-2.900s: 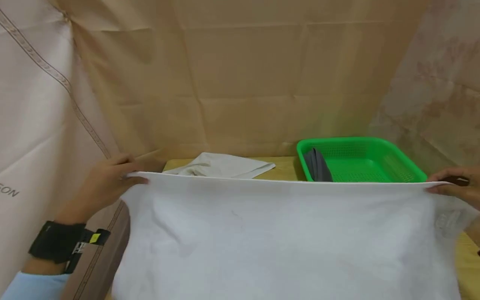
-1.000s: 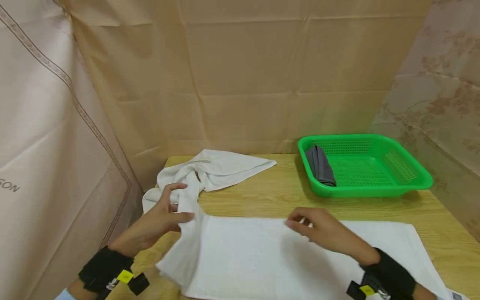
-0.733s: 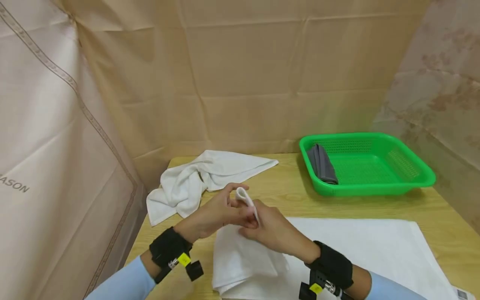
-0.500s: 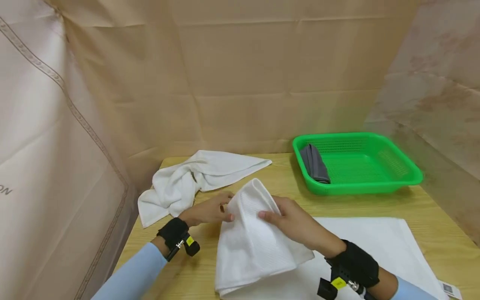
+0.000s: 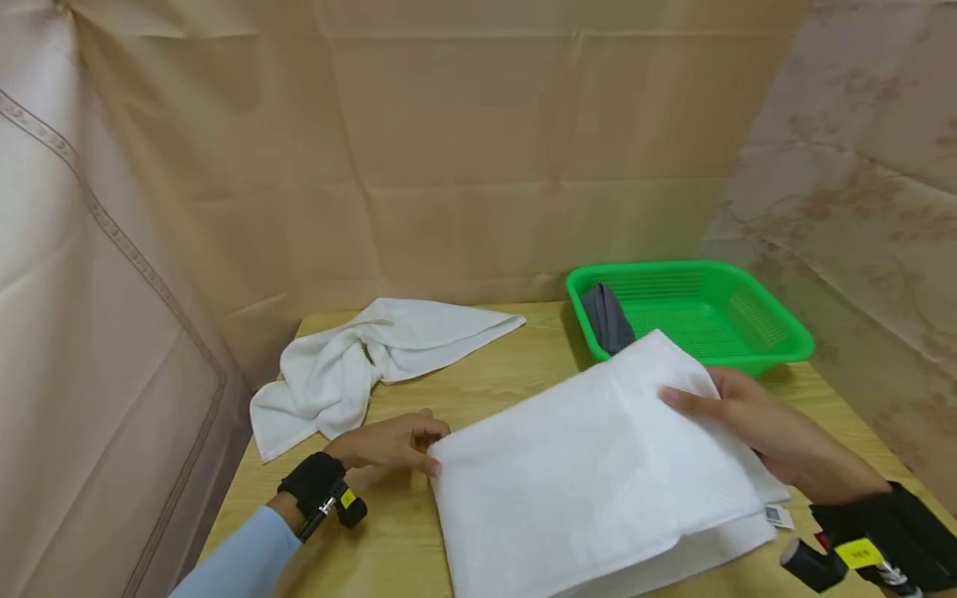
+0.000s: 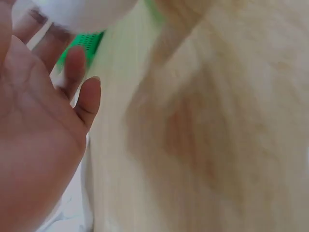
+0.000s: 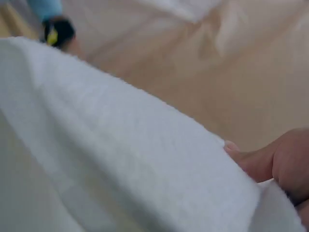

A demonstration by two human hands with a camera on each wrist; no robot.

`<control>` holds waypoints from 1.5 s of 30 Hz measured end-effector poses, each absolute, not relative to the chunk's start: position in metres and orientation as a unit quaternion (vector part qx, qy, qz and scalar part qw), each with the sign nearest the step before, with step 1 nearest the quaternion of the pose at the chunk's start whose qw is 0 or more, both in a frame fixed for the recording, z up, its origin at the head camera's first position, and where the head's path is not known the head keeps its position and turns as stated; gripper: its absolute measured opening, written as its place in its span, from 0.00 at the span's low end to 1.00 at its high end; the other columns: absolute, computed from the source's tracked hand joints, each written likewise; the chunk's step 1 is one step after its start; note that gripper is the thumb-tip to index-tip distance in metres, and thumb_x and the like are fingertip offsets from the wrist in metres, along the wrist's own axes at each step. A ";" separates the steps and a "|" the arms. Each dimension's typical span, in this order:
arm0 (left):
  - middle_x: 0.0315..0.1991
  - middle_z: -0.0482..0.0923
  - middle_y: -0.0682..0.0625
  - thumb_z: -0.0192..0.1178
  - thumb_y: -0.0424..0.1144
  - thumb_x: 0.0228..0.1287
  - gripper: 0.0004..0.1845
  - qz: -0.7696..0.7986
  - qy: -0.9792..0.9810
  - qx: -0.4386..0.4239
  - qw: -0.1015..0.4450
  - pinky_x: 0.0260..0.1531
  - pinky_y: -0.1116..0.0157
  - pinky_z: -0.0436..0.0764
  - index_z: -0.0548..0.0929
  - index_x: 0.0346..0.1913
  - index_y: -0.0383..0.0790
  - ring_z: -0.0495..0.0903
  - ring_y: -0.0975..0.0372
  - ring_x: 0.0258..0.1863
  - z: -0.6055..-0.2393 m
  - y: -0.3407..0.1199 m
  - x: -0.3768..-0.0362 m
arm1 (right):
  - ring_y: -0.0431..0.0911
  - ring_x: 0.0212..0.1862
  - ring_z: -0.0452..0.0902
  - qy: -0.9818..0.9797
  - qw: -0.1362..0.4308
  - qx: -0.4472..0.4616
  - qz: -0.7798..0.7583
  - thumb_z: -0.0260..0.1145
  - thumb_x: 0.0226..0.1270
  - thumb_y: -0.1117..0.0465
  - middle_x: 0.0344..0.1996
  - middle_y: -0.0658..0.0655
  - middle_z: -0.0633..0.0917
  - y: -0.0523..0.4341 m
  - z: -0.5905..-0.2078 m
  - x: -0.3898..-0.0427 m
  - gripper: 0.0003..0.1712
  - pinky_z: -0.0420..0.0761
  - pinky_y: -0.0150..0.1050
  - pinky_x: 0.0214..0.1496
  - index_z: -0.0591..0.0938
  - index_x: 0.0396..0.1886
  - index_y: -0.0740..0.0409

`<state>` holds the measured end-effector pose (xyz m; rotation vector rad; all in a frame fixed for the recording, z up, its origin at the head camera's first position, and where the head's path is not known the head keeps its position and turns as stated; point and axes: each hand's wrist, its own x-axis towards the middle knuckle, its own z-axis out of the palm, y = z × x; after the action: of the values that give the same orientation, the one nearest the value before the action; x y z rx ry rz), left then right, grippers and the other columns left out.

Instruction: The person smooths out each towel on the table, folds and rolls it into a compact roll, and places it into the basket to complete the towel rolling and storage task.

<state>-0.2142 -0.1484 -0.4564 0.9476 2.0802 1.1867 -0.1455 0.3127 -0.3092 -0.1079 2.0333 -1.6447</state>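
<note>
While the white towel (image 5: 598, 465) lies folded over on the wooden table (image 5: 516, 365), both hands work at its edges. Right hand (image 5: 755, 419): it holds the raised top layer at the towel's far right corner, on the side of the towel that faces the green basket (image 5: 777, 332); the fingers (image 5: 684, 403) lie over the cloth with the thumb under it, so the layer is pinched between them. From the right wrist view, the fingers (image 7: 263, 159) show at the cloth's edge and the towel (image 7: 120, 159) fills most of the picture, blurred. Left hand (image 5: 389, 440): it rests on the table at the towel's left edge, its fingers loosely curled and their tips touching the fold there; whether they pinch the cloth cannot be told. From the left wrist view, the palm (image 6: 34, 145) shows with the fingers (image 6: 89, 96) relaxed and slightly apart; the rest of that picture is blurred. A small label (image 5: 777, 517) lies at the towel's near right corner, just beside the right wrist strap (image 5: 875, 540).

Beyond the towel's left side, well apart from it, a second white towel (image 5: 359, 365) lies crumpled near the table's far left corner. The green basket stands beyond the towel's far right corner, close behind the raised layer, and a folded grey cloth (image 5: 606, 320) lies against its left wall. Beige cloth hangings (image 5: 463, 158) close in the table behind the basket and on both sides.
</note>
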 end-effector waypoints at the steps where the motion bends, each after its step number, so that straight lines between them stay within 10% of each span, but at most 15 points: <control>1: 0.34 0.62 0.41 0.71 0.50 0.66 0.18 0.438 0.779 0.352 0.278 0.37 0.64 0.61 0.74 0.32 0.43 0.61 0.55 0.38 -0.456 -0.148 -0.214 | 0.58 0.35 0.88 0.758 0.257 -0.034 -0.598 0.57 0.82 0.53 0.37 0.61 0.88 0.325 -0.320 -0.150 0.20 0.87 0.54 0.36 0.71 0.60 0.64; 10: 0.32 0.68 0.57 0.69 0.53 0.68 0.14 0.400 0.815 0.336 0.250 0.41 0.64 0.65 0.78 0.50 0.58 0.64 0.60 0.40 -0.475 -0.138 -0.209 | 0.58 0.45 0.82 0.908 0.167 -0.015 -0.385 0.64 0.77 0.49 0.45 0.70 0.84 0.374 -0.432 -0.179 0.38 0.82 0.51 0.47 0.70 0.66 0.81; 15: 0.27 0.69 0.60 0.68 0.56 0.68 0.23 0.343 0.845 0.361 0.196 0.38 0.67 0.67 0.74 0.61 0.61 0.67 0.65 0.35 -0.479 -0.133 -0.204 | 0.68 0.43 0.79 0.974 0.016 -0.056 -0.218 0.75 0.66 0.54 0.44 0.77 0.80 0.360 -0.448 -0.172 0.32 0.79 0.56 0.36 0.73 0.56 0.71; 18: 0.30 0.74 0.63 0.67 0.57 0.67 0.16 0.304 0.860 0.376 0.164 0.36 0.66 0.70 0.82 0.55 0.63 0.67 0.66 0.34 -0.476 -0.142 -0.199 | 0.56 0.29 0.76 0.981 -0.068 -0.092 -0.156 0.78 0.61 0.60 0.31 0.65 0.77 0.334 -0.443 -0.158 0.23 0.74 0.49 0.24 0.75 0.45 0.65; 21: 0.34 0.76 0.66 0.70 0.56 0.64 0.07 0.267 0.875 0.380 0.134 0.42 0.63 0.75 0.87 0.42 0.64 0.67 0.67 0.36 -0.469 -0.159 -0.194 | 0.48 0.28 0.71 0.981 -0.038 -0.137 -0.128 0.76 0.65 0.52 0.28 0.57 0.75 0.303 -0.439 -0.144 0.20 0.74 0.46 0.27 0.78 0.39 0.63; 25: 0.38 0.70 0.65 0.75 0.56 0.56 0.08 0.251 0.884 0.377 0.117 0.44 0.66 0.73 0.85 0.27 0.64 0.65 0.67 0.40 -0.463 -0.183 -0.185 | 0.48 0.36 0.72 0.972 0.052 -0.193 -0.124 0.72 0.66 0.42 0.34 0.59 0.77 0.266 -0.437 -0.135 0.32 0.77 0.46 0.39 0.81 0.49 0.68; 30: 0.45 0.74 0.65 0.74 0.65 0.49 0.16 0.207 0.867 0.451 0.054 0.46 0.67 0.68 0.81 0.19 0.64 0.63 0.66 0.45 -0.463 -0.183 -0.161 | 0.58 0.40 0.76 0.945 -0.026 -0.321 -0.051 0.77 0.63 0.54 0.37 0.64 0.78 0.239 -0.441 -0.161 0.31 0.80 0.51 0.41 0.79 0.57 0.72; 39: 0.53 0.72 0.63 0.62 0.70 0.62 0.23 0.160 0.808 0.567 -0.012 0.59 0.68 0.66 0.78 0.41 0.55 0.67 0.70 0.56 -0.469 -0.099 -0.130 | 0.60 0.40 0.77 0.917 -0.162 -0.364 0.025 0.77 0.58 0.64 0.39 0.63 0.80 0.196 -0.452 -0.251 0.19 0.82 0.52 0.34 0.82 0.48 0.63; 45: 0.60 0.69 0.58 0.53 0.79 0.61 0.36 0.070 0.817 0.572 -0.012 0.60 0.67 0.67 0.74 0.58 0.56 0.66 0.65 0.58 -0.472 -0.076 -0.123 | 0.56 0.41 0.78 0.907 -0.167 -0.385 -0.045 0.74 0.59 0.72 0.43 0.63 0.80 0.196 -0.453 -0.246 0.19 0.81 0.46 0.37 0.82 0.51 0.62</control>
<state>-0.1228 -0.0755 -0.4722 1.8103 2.5885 0.2209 -0.2460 0.1964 -0.4527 -1.3566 3.1970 -0.1604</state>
